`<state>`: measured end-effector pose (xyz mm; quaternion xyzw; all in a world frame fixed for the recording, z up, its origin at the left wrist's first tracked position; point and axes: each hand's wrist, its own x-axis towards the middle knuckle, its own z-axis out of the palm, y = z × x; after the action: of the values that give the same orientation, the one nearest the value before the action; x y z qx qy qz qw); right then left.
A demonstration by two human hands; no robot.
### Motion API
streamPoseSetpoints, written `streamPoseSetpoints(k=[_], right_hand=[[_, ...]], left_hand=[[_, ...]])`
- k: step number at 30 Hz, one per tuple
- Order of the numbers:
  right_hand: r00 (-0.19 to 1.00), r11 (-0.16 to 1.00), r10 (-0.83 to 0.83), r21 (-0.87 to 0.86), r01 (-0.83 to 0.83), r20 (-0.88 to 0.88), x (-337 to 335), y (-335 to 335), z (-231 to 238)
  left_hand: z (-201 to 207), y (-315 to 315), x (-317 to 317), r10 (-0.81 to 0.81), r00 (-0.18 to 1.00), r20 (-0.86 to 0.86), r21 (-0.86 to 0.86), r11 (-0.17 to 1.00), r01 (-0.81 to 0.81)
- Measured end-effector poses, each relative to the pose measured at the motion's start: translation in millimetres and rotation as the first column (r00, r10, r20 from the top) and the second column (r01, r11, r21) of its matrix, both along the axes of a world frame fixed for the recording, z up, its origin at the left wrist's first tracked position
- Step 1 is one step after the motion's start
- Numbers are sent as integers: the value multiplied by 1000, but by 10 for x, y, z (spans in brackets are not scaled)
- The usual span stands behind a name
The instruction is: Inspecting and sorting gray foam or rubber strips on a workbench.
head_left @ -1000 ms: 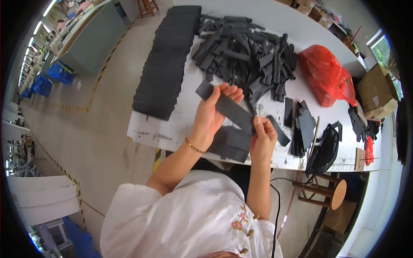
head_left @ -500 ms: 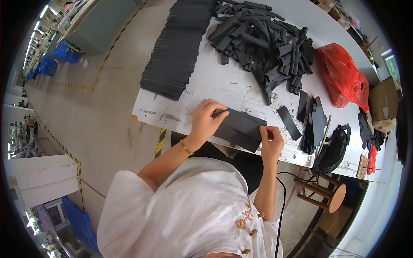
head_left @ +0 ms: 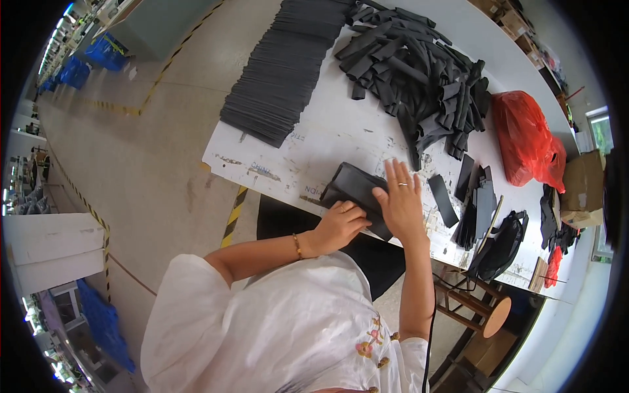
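Observation:
A folded piece of black fabric (head_left: 359, 187) lies at the near edge of the white table, right in front of me. My left hand (head_left: 341, 228) is closed at its near edge, fingers curled over the cloth, with the thumb hidden. Stretched out flat, the fingers of my right hand (head_left: 401, 200) rest over the piece's right end and point away from me. Beyond it, a long row of neatly layered black fabric pieces (head_left: 282, 72) runs to the far left. A loose heap of black folded strips (head_left: 419, 78) covers the table's far middle.
Flat dark strips (head_left: 443, 200) and a small dark stack (head_left: 481, 203) lie to the right. Past them are a black bag (head_left: 501, 249), a red plastic bag (head_left: 524, 141) and a cardboard box (head_left: 582, 190). A wooden stool (head_left: 491, 314) stands below the table's right side.
My left hand has moved from the fabric's far left corner to its near edge. My right hand has gone from pinching the right end to lying flat over it. The fabric looks folded narrower.

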<state>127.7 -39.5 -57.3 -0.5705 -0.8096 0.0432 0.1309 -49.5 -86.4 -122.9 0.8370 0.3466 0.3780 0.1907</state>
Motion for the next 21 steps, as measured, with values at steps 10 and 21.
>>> streamPoseSetpoints(k=[10, 21], right_hand=[[1000, 916, 10, -402, -15, -14, -107, 81, 22], [984, 721, 16, -680, -134, -176, 82, 394, 74]], left_hand=[[-175, -9, -86, -42, 996, 79, -31, 999, 45], [-215, 6, -70, -52, 989, 135, -19, 998, 56]])
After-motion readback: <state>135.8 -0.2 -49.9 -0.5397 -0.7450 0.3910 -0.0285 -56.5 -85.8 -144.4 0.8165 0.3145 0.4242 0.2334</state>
